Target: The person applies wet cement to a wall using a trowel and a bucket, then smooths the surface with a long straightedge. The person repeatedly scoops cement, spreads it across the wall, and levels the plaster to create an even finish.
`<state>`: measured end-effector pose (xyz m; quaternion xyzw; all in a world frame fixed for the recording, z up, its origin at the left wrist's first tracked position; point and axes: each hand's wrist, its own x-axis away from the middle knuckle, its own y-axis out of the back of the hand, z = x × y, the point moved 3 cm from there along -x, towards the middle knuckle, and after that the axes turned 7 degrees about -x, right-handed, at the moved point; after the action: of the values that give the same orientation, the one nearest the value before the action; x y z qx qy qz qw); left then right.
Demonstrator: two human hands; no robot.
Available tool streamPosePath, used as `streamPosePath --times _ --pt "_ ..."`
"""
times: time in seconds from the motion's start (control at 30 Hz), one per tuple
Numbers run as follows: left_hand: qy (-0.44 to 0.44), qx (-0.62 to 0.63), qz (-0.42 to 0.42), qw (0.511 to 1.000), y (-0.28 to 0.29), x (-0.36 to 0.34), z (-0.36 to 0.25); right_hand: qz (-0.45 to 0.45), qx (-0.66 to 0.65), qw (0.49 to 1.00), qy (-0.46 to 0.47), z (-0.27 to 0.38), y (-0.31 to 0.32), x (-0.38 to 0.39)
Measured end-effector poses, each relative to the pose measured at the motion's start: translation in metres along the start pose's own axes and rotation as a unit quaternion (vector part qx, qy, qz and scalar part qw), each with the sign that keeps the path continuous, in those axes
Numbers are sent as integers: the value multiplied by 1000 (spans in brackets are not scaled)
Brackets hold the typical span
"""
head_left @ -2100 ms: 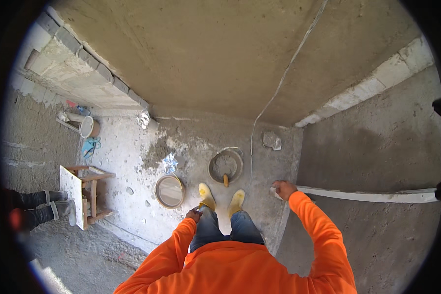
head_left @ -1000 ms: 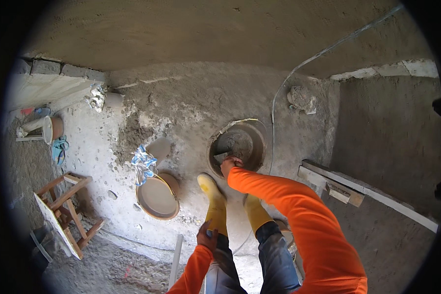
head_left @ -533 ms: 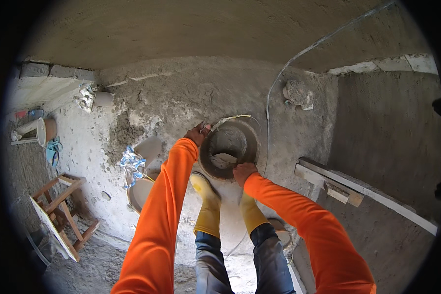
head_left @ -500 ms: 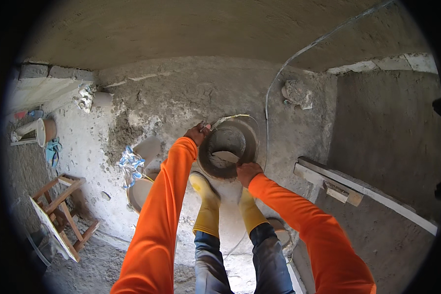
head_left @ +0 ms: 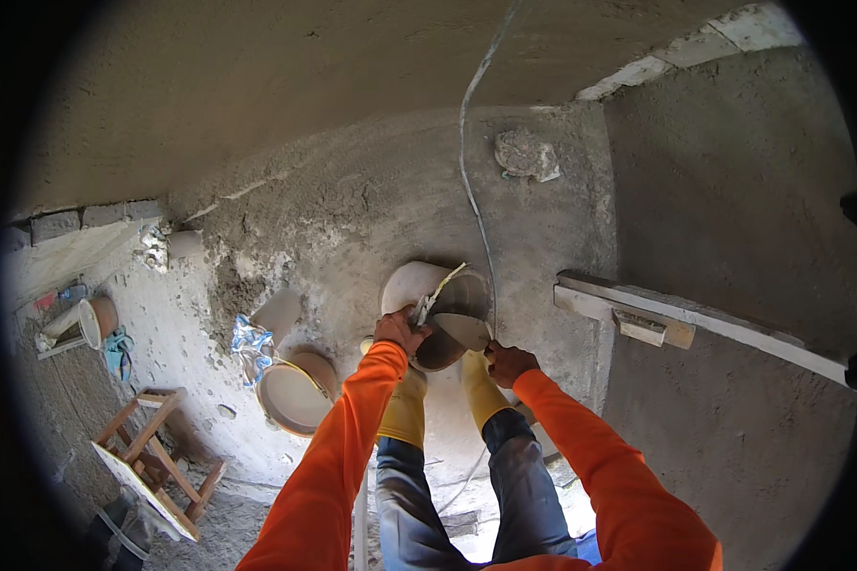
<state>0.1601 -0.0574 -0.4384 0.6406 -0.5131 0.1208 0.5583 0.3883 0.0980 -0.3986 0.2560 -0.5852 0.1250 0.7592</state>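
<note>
A bucket (head_left: 408, 283) leans toward me between my boots, its mouth facing me and its inside in shadow. My left hand (head_left: 402, 332) grips it at the left of the rim, close to the pale, wrapped handle (head_left: 440, 287). In my right hand (head_left: 510, 364) is a trowel, its handle hidden by the fingers. The broad trowel blade (head_left: 463, 330) lies across the bucket's opening. How much mortar is left inside cannot be made out.
Left of my legs stands a second bucket (head_left: 295, 398) with grey contents, beside a crumpled blue-and-white bag (head_left: 252, 344). A wooden stool (head_left: 157, 462) lies tipped farther left. A long straightedge board (head_left: 695, 319) projects at right. A cable (head_left: 471, 181) runs down the wall.
The bucket has gone from standing upright to tilted toward me. My left hand has moved nearer with its rim, and the trowel has shifted from inside the bucket to across its mouth.
</note>
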Motion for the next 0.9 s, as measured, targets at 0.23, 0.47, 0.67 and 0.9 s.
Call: streamPosePath --times 0.23,0.47,0.67,0.9 --pt "9 248 -142 958 68 136 -44 -79 59 985 144 10 33 83" --pt "-6 291 -211 933 203 294 -81 25 -79 901 426 82 70 208" --pt "-36 463 -271 843 275 382 -75 -100 27 912 396 125 73 305" --pt "52 526 -264 807 316 389 -31 -153 -154 838 501 185 101 348"
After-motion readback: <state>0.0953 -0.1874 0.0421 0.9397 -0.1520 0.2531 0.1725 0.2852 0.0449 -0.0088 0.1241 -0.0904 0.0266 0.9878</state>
